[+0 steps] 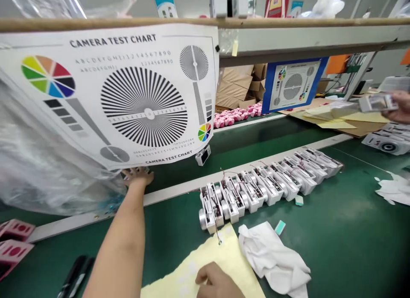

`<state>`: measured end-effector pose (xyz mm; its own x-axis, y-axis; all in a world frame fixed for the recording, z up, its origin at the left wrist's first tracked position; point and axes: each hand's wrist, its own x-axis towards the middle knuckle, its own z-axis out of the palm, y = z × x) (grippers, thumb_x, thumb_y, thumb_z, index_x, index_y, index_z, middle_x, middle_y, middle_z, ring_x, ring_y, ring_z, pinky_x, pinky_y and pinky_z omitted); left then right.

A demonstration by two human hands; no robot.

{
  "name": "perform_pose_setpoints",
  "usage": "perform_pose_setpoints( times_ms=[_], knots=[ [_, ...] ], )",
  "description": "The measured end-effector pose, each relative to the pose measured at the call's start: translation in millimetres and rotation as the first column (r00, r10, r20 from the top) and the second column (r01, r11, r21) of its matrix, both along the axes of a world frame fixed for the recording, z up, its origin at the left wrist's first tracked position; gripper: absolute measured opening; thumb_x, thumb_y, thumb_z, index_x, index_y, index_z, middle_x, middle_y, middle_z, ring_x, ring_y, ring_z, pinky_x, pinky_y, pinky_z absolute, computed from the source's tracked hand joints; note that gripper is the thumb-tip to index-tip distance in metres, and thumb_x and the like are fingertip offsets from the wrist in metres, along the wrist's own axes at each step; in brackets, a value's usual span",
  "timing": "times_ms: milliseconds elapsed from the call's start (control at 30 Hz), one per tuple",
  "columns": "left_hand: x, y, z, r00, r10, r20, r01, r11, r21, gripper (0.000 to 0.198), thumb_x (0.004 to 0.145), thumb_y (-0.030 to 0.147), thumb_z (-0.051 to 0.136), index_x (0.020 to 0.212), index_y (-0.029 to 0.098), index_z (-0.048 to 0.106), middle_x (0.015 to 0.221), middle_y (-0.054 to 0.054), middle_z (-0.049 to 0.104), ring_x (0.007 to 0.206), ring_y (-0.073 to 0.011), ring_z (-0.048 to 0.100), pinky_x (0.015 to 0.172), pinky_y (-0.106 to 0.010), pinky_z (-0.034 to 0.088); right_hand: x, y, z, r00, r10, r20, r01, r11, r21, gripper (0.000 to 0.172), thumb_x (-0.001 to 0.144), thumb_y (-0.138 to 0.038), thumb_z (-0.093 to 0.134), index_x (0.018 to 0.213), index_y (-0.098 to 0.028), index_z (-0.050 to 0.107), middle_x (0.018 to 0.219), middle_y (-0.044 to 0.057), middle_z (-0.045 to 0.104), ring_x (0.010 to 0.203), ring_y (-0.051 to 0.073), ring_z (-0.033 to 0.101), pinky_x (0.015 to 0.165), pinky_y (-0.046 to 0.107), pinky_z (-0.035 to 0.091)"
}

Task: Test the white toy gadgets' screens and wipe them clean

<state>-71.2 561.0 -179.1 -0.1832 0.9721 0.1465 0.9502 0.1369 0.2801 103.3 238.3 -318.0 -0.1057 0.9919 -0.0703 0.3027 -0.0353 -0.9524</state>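
Observation:
My left hand (137,176) reaches forward past the white rail, just below the lower edge of a hanging camera test chart (144,97); its fingers are spread, with the fingertips partly behind the sheet. My right hand (219,283) is at the bottom of the view over a yellow sheet (179,276), its fingers curled; whether anything is between them is hidden. Beyond the yellow sheet, a row of white camera bodies (269,182) with exposed wires lies along the rail. A small white camera (203,155) is on the far side of the rail, beside the chart's lower right corner.
A crumpled white cloth (275,257) lies right of the yellow sheet. Black markers (77,274) and pink-and-white boxes (14,246) are at left, below plastic sheeting (48,161). Another person's hand (400,106) holds a white device (378,103) at right.

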Motion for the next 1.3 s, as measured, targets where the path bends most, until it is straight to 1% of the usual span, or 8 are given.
perform_pose_setpoints(
  times_ms=[133, 233, 367, 500, 767, 900, 1100, 1300],
  knots=[
    [33, -43, 17.8, 0.998, -0.057, 0.030, 0.058, 0.997, -0.048, 0.054, 0.080, 0.038, 0.057, 0.125, 0.012, 0.042, 0.144, -0.013, 0.025, 0.135, -0.0363, 0.007, 0.106, -0.061, 0.009, 20, -14, 36.4, 0.988, 0.136, 0.072, -0.153, 0.919, 0.364, 0.014, 0.061, -0.010, 0.054, 0.071, -0.017, 0.060, 0.096, 0.011, 0.058, 0.082, 0.020, 0.061, 0.071, 0.029, 0.050],
    [61, -95, 16.9, 0.970, -0.196, 0.140, 0.212, 0.971, -0.111, 0.066, 0.072, 0.048, 0.063, 0.123, 0.009, 0.045, 0.134, -0.021, 0.040, 0.129, -0.0369, 0.029, 0.103, -0.059, 0.020, 22, -18, 47.7, 0.986, 0.100, 0.134, -0.156, 0.843, 0.515, 0.010, 0.064, -0.011, 0.052, 0.069, -0.016, 0.059, 0.095, 0.013, 0.056, 0.088, 0.021, 0.060, 0.074, 0.029, 0.050],
    [94, -179, -5.5, 0.818, -0.451, 0.357, 0.512, 0.853, -0.098, 0.084, 0.063, 0.046, 0.069, 0.133, 0.014, 0.034, 0.125, -0.016, 0.053, 0.109, -0.0278, 0.055, 0.092, -0.037, 0.043, 18, -22, 51.2, 0.987, 0.103, 0.120, -0.155, 0.787, 0.597, 0.009, 0.066, -0.012, 0.051, 0.070, -0.017, 0.057, 0.095, 0.011, 0.056, 0.086, 0.019, 0.060, 0.073, 0.028, 0.051],
    [113, -228, -31.1, 0.748, -0.502, 0.434, 0.547, 0.837, 0.024, 0.102, 0.056, 0.034, 0.074, 0.139, 0.013, 0.017, 0.125, -0.016, 0.052, 0.110, -0.0275, 0.054, 0.094, -0.036, 0.040, 18, -26, 54.5, 0.981, 0.140, 0.136, -0.195, 0.757, 0.624, 0.011, 0.065, -0.009, 0.052, 0.071, -0.019, 0.055, 0.094, 0.009, 0.054, 0.088, 0.018, 0.059, 0.076, 0.028, 0.050],
    [97, -222, -46.1, 0.777, -0.362, 0.516, 0.325, 0.932, 0.164, 0.070, 0.071, 0.017, 0.048, 0.135, 0.019, 0.021, 0.112, -0.011, 0.056, 0.070, -0.0153, 0.061, 0.072, -0.031, 0.048, 24, -26, 59.1, 0.979, 0.129, 0.155, -0.199, 0.740, 0.642, 0.011, 0.066, -0.008, 0.052, 0.070, -0.018, 0.054, 0.095, 0.009, 0.055, 0.085, 0.018, 0.059, 0.073, 0.028, 0.050],
    [87, -223, -52.9, 0.762, -0.436, 0.478, 0.357, 0.900, 0.251, 0.056, 0.067, 0.016, 0.051, 0.122, 0.017, 0.043, 0.122, -0.012, 0.046, 0.090, -0.0191, 0.057, 0.086, -0.035, 0.045, 26, -23, 58.7, 0.981, 0.118, 0.154, -0.190, 0.753, 0.630, 0.011, 0.065, -0.008, 0.053, 0.070, -0.018, 0.054, 0.096, 0.009, 0.055, 0.085, 0.017, 0.060, 0.072, 0.027, 0.050],
    [72, -226, -54.7, 0.677, -0.519, 0.522, 0.444, 0.853, 0.273, 0.059, 0.062, 0.013, 0.055, 0.120, 0.021, 0.050, 0.110, -0.007, 0.054, 0.097, -0.0217, 0.054, 0.095, -0.040, 0.040, 29, -20, 58.1, 0.985, 0.111, 0.132, -0.169, 0.779, 0.604, 0.013, 0.065, -0.005, 0.053, 0.069, -0.018, 0.054, 0.096, 0.009, 0.053, 0.088, 0.017, 0.059, 0.077, 0.029, 0.049],
    [18, -231, -42.1, 0.602, -0.370, 0.707, 0.280, 0.928, 0.247, 0.046, 0.061, 0.010, 0.056, 0.105, 0.021, 0.060, 0.117, -0.007, 0.051, 0.115, -0.0239, 0.045, 0.104, -0.042, 0.032, 29, -19, 60.5, 0.991, 0.112, 0.079, -0.137, 0.812, 0.567, 0.013, 0.065, -0.004, 0.052, 0.066, -0.018, 0.054, 0.094, 0.008, 0.053, 0.088, 0.018, 0.058, 0.077, 0.031, 0.048]
  ],
)
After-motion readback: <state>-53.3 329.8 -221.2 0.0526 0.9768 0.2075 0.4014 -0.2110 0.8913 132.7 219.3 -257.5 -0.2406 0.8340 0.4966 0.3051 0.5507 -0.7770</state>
